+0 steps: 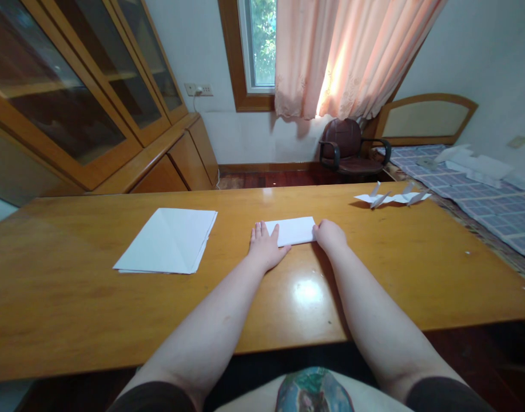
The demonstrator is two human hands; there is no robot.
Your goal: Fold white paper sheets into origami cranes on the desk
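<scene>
A white sheet of paper (pixel 295 230), folded into a narrow rectangle, lies flat on the wooden table (pixel 168 320) in front of me. My left hand (pixel 266 247) rests on its left end with the fingers spread. At the right end, my right hand (pixel 330 234) is closed, its fingertips pinching the paper's edge. Off to the left sits a stack of white paper sheets (pixel 168 240), with a diagonal crease faintly showing on the top one.
Folded paper cranes (pixel 375 197) stand near the table's far right edge. Beyond the table are a brown armchair (pixel 346 146), a bed (pixel 472 177) with a checked cover on the right, and a glass-door cabinet (pixel 116 80) on the left.
</scene>
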